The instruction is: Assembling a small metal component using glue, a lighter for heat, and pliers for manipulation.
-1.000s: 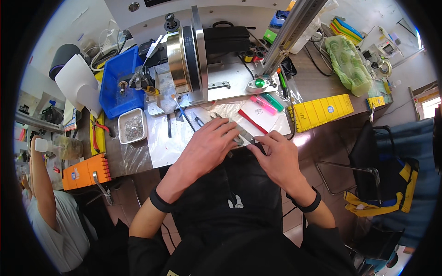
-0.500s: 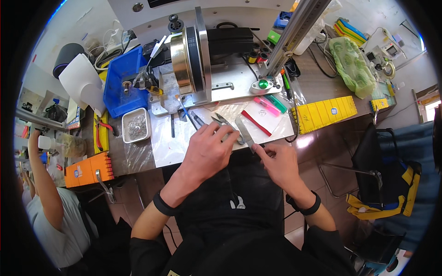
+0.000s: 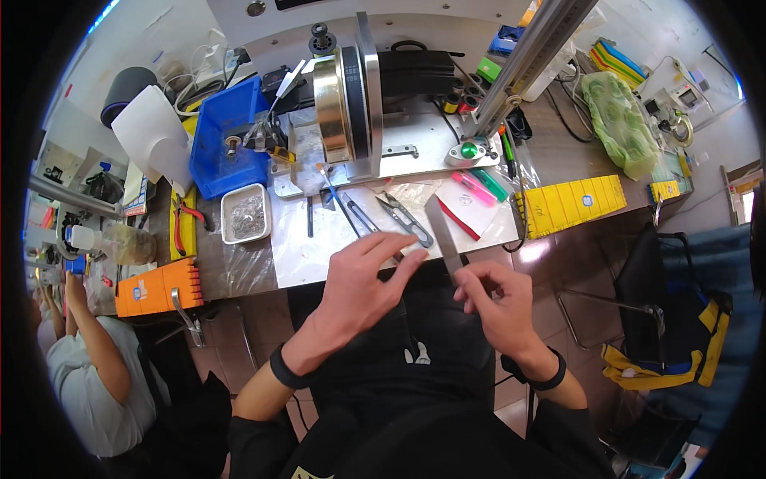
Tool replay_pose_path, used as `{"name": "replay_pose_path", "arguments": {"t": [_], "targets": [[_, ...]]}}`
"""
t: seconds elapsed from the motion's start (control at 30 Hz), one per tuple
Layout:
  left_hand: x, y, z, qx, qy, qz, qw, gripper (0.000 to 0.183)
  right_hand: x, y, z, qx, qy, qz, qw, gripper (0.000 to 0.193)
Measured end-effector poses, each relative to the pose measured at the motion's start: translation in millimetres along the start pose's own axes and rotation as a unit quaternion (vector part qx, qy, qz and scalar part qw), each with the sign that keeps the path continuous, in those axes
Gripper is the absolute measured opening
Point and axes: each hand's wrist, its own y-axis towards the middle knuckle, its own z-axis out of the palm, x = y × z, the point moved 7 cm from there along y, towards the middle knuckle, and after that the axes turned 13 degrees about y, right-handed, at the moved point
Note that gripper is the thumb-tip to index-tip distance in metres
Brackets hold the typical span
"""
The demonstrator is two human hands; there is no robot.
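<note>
In my right hand is a flat grey metal strip, like a steel ruler or blade, pinched between thumb and fingers and slanting up over the work sheet. My left hand is open at the sheet's front edge, thumb spread from the fingers. Just beyond its fingertips lie a pair of thread snips and a slim grey cutter-like tool, whose near end the hand partly hides. A red strip lies partly behind the metal strip on white paper.
A machine with a brass-coloured drum stands behind the sheet. To the left are a white dish of scraps, a blue bin and red pliers. Pink and green markers lie right. Another person works at far left.
My left hand has drawn back from the thread snips and opened, leaving them on the sheet. My right hand has shifted slightly down with the metal strip, now more upright. The view has shifted a little.
</note>
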Motion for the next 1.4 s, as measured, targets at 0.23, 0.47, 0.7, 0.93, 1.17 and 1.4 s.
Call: {"name": "replay_pose_path", "arguments": {"t": [0.23, 0.47, 0.7, 0.93, 1.17, 1.4], "targets": [[17.5, -35.4, -19.1, 0.079, -0.295, -0.236, 0.922, 0.021, 24.9, -7.5, 51.9, 0.191, -0.08, -0.064, 0.976, 0.013], [49.4, -56.9, -37.0, 0.097, -0.338, -0.3, 0.887, 0.017, 20.8, 26.5, 54.8, 0.073, -0.309, -0.175, 0.932, 0.02], [49.2, -68.9, -30.4, 0.147, -0.323, -0.303, 0.884, 0.02, 18.6, 56.1, 73.8, -0.001, -0.423, -0.228, 0.877, 0.025], [34.5, -73.9, -26.8, 0.151, -0.374, -0.312, 0.86, 0.023, 3.0, 75.2, 74.3, 0.004, -0.416, -0.178, 0.892, 0.029], [18.2, -69.8, -33.9, 0.159, -0.357, -0.304, 0.869, 0.025, 2.2, 68.9, 72.9, 0.053, -0.381, -0.167, 0.908, 0.023], [4.1, -70.7, -34.8, 0.17, -0.364, -0.308, 0.863, 0.018, 35.0, -2.1, 62.6, 0.158, 0.196, 0.166, 0.954, 0.015]]}}
